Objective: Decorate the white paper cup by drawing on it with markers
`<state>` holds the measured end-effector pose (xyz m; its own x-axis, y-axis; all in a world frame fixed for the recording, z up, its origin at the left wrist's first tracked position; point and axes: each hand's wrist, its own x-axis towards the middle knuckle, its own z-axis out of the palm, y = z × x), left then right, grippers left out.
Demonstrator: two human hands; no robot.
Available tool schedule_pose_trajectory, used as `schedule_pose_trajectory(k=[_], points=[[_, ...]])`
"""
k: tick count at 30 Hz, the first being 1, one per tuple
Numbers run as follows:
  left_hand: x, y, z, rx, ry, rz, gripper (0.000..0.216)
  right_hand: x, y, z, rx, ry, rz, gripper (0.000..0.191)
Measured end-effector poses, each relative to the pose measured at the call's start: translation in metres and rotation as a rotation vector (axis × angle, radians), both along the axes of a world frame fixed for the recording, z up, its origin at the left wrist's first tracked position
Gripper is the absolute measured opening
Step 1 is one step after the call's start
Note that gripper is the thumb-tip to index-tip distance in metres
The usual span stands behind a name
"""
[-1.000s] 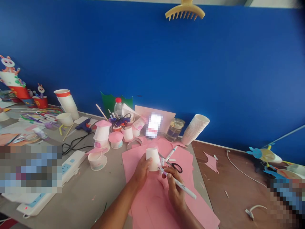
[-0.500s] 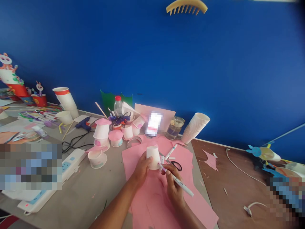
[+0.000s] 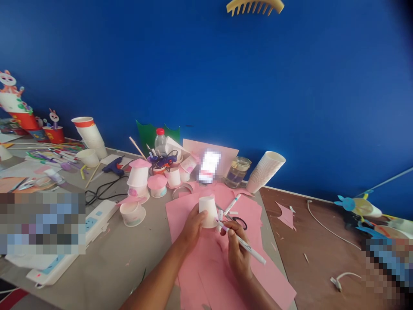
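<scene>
My left hand (image 3: 192,227) grips a small white paper cup (image 3: 208,211), held upside down over a sheet of pink paper (image 3: 206,267). My right hand (image 3: 238,252) is closed round a white marker pen (image 3: 245,246), and its tip touches the cup's lower right side. Black-handled scissors (image 3: 238,222) and a second white marker (image 3: 232,203) lie on the pink paper just beyond the cup.
A tilted stack of white cups (image 3: 265,171), a glass jar (image 3: 237,172) and a plastic bottle (image 3: 160,141) stand by the blue wall. Decorated cups (image 3: 138,177), a glue gun (image 3: 112,166) and a white power strip (image 3: 93,220) sit left. Cables (image 3: 325,230) cross the brown table right.
The view has tilted slightly. My hands, the cup and the marker stay nearly where they were, the marker tip still at the cup.
</scene>
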<state>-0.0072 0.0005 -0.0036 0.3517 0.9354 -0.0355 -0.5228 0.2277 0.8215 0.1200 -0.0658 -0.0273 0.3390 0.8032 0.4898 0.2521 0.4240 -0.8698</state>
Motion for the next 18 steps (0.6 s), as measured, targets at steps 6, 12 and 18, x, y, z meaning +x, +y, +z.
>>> schedule_pose_trajectory(k=[6, 12, 18], points=[[-0.0006, -0.0016, 0.0043, -0.012, 0.003, 0.007, 0.024, -0.0011, -0.0008, -0.0016, -0.034, 0.016, 0.002, 0.024], [-0.0001, -0.0012, 0.0039, -0.031, 0.004, 0.019, 0.024, -0.0014, -0.001, -0.0021, -0.058, -0.015, 0.002, 0.026], [-0.0004, -0.0005, 0.001, -0.003, 0.006, 0.013, 0.026, -0.0004, -0.002, 0.0, -0.031, -0.007, 0.031, 0.024]])
